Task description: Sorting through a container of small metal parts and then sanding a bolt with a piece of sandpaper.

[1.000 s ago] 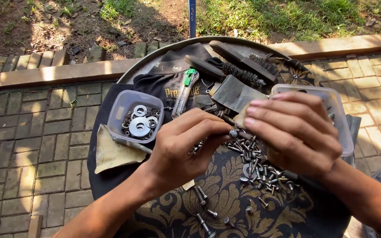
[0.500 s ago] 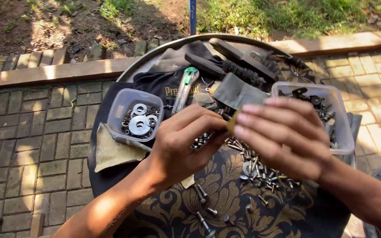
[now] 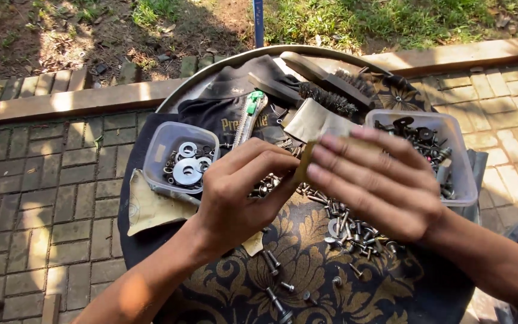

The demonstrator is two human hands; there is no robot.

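Round table (image 3: 451, 288) is sitting on brick paving (image 3: 37, 198), grass behind. Tub w/ washers (image 3: 181, 159) is lying at left, tub w/ bolts (image 3: 433, 150) at right, wire brushes (image 3: 325, 84) lying behind, btwn them. Loose screws (image 3: 346, 222) are lying mid-table, under both hands: left hand (image 3: 238, 192), right hand (image 3: 373, 180).

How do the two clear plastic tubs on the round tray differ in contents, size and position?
The left tub holds flat round washers lying in a thin layer; the right tub holds darker mixed hardware in a jumble. The left tub looks smaller than the right tub. The left tub sits beyond the left hand, fully in view; the right tub lies behind the right hand, its near corner hidden. Both are clear, lidless and rectangular.
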